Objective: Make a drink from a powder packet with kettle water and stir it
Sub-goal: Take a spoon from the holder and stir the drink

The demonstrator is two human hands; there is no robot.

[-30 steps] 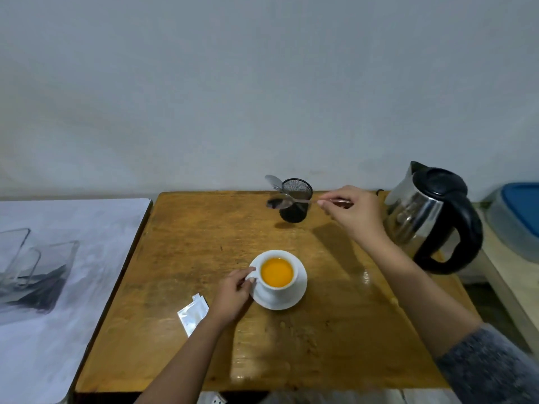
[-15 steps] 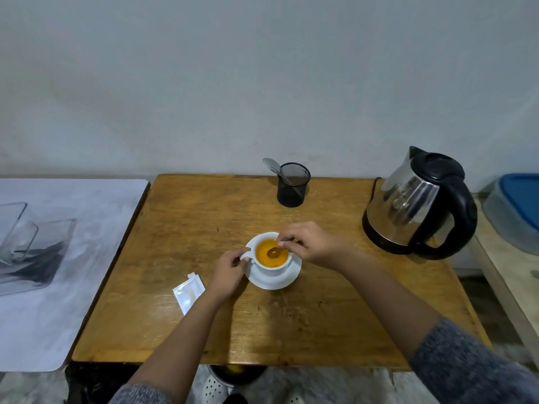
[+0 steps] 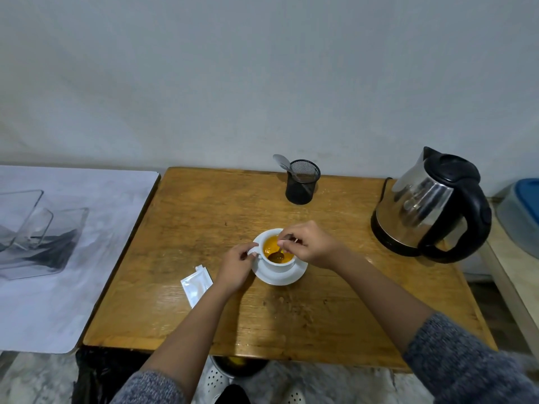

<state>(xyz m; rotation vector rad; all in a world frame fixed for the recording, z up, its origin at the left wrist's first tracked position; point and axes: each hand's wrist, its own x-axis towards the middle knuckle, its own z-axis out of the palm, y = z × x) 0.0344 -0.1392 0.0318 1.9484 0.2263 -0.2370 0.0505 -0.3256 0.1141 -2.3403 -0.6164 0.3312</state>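
Note:
A white cup (image 3: 277,265) full of orange drink stands on a white saucer (image 3: 288,277) in the middle of the wooden table (image 3: 204,217). My left hand (image 3: 235,265) pinches the cup's handle on its left side. My right hand (image 3: 310,246) hovers over the cup's right rim and holds a metal spoon (image 3: 277,255), whose bowl dips into the orange liquid. A torn white powder packet (image 3: 196,284) lies flat on the table to the left of my left hand. The steel kettle (image 3: 423,205) with a black handle stands at the table's right side.
A black mesh holder (image 3: 302,182) with another spoon in it stands at the table's back edge. Left of the table lies a pale surface with clear glass dishes (image 3: 32,228). A blue-lidded container (image 3: 522,211) sits on a bench at the far right.
My right hand carried the spoon from near the mesh holder down to the cup and dipped it into the drink. The spoon's bowl now sits lower in the cup. My left hand stayed on the handle.

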